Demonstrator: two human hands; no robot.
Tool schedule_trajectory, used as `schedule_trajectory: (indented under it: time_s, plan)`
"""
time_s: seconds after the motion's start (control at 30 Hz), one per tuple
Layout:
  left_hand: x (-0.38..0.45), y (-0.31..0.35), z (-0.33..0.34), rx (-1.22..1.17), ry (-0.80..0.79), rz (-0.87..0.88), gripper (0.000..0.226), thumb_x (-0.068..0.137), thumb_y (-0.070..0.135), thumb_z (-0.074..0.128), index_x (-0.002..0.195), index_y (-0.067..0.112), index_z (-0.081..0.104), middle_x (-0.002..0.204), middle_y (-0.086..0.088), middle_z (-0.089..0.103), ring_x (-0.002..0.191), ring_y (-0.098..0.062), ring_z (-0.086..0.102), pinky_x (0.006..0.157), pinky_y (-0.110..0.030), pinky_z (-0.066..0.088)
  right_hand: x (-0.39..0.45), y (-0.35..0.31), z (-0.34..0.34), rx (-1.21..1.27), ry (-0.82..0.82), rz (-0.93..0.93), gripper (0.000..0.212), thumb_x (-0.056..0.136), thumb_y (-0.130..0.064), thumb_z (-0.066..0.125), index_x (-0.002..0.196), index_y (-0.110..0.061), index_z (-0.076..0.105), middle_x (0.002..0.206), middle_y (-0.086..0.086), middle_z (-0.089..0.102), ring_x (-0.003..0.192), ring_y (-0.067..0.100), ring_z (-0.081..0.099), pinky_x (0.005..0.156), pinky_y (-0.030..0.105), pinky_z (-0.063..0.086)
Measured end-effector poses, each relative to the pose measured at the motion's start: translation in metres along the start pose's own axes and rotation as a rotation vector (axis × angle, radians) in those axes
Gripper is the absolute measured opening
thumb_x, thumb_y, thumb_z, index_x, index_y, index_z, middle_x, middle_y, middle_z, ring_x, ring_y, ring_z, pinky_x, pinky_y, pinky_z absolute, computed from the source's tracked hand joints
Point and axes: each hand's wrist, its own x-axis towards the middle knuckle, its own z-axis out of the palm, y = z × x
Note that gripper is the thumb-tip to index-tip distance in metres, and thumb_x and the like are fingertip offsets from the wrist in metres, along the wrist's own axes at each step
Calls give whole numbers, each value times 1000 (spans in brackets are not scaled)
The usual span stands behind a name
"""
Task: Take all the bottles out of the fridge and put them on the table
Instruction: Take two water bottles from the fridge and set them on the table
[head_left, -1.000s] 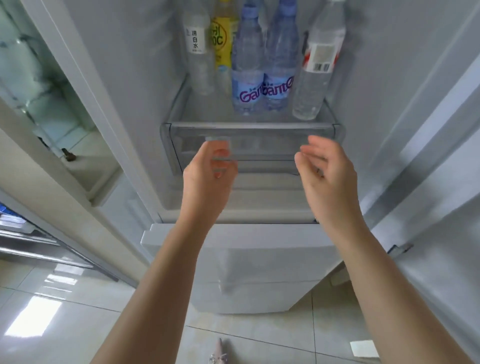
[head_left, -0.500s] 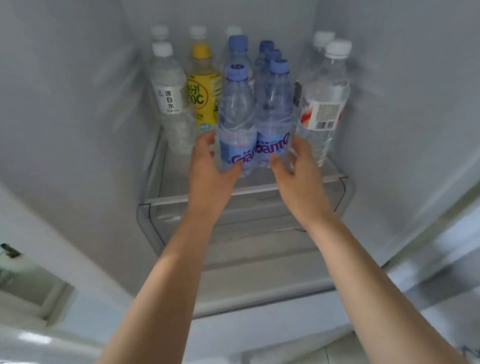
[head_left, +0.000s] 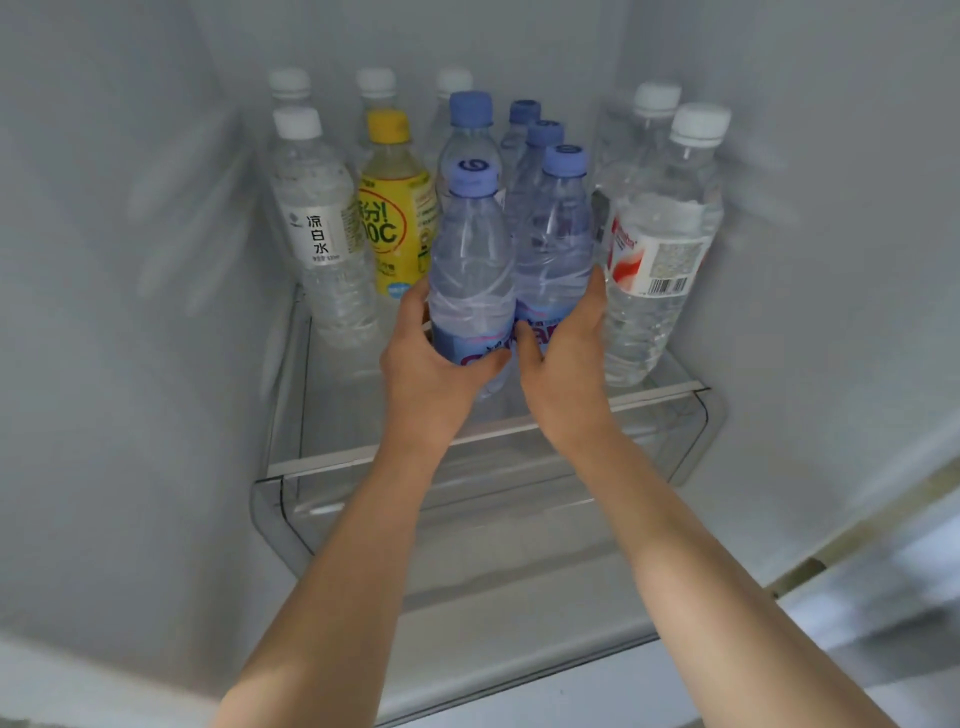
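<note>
Several bottles stand on a glass fridge shelf (head_left: 332, 415). My left hand (head_left: 431, 364) grips the lower part of a front blue-capped water bottle (head_left: 467, 260). Beside it, my right hand (head_left: 566, 358) grips a second blue-capped bottle (head_left: 558, 244). Both bottles stand upright and close together. Behind them are more blue-capped bottles (head_left: 470, 135). A yellow drink bottle (head_left: 397, 223) and a clear white-capped bottle with a white label (head_left: 317, 234) stand at the left. A large clear bottle with a red and white label (head_left: 660, 249) stands at the right.
White fridge walls (head_left: 130, 312) close in on both sides and behind the bottles. A clear plastic drawer front (head_left: 696, 441) sits under the shelf. More white-capped bottles (head_left: 376, 83) line the back. The floor outside shows blurred at the lower right.
Both hands reached up from the drawer front to the shelf and closed around the two front blue-capped bottles. The view tilted up into the fridge.
</note>
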Motion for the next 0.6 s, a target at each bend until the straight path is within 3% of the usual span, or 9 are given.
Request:
schedule_trajectory:
  time_s: [0.1,0.2,0.47,0.53,0.6]
  plan:
    - [2,-2,-5,5,12,2,82,57,12,90,129,17,51,105,18,63,93,6,61,79,-14,51,0,4,8,-45,67,-28,84,84,-15,60,149,1,8,150,23,25,142,32,28,114,49,30]
    - [4,-4,-10,16,-3,4,83,58,12,90,129,20,49,103,26,60,94,10,59,78,-11,50,1,8,12,-76,106,-46,88,82,-7,66,148,1,9,151,23,24,142,32,27,114,49,30]
    - [2,-2,-12,-37,14,-9,82,56,11,91,127,20,49,105,17,64,96,-1,64,80,-19,53,1,5,7,-47,63,-80,85,81,-3,70,147,1,15,145,19,33,135,25,37,112,35,34]
    - [1,-1,-13,-38,36,-13,82,55,9,91,126,19,51,105,16,65,96,-2,65,80,-21,54,-1,6,6,-29,70,-83,86,80,-3,72,146,3,17,145,20,34,135,24,37,112,27,33]
    - [-2,-1,-16,-32,58,-20,82,55,8,90,127,18,52,106,12,66,97,-4,66,81,-25,55,-5,4,3,-14,83,-95,87,78,0,74,145,5,19,143,21,35,133,16,37,108,8,28]
